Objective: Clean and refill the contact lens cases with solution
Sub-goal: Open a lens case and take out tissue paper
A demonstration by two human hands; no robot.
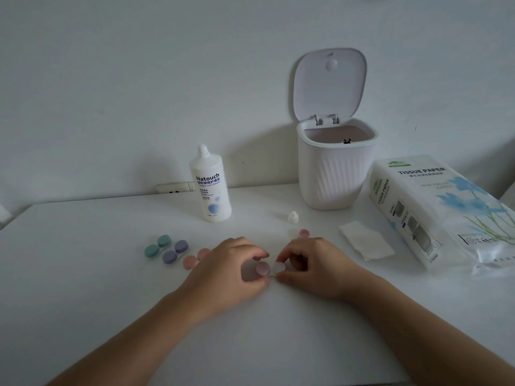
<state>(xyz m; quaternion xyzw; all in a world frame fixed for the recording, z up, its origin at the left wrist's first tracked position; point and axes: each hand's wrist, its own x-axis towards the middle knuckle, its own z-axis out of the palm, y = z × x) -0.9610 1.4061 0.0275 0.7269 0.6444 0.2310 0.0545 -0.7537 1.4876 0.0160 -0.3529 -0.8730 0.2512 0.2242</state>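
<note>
Pink and white, the lens case (269, 268) sits on the table (83, 274) between both hands. Left of it lie green (157, 246) and purple cases (175, 252); behind it the solution bottle (210, 185). Left hand (231, 270) pinches its pink cap, right hand (309, 264) pinches the white end.

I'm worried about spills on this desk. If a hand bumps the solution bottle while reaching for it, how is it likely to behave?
The solution bottle stands tall on a narrow base, so a knock near its top would probably tip it. Its cap lies apart on the table, so tipping might leak solution. The smooth plastic body looks stiff, perhaps slightly slippery.
</note>
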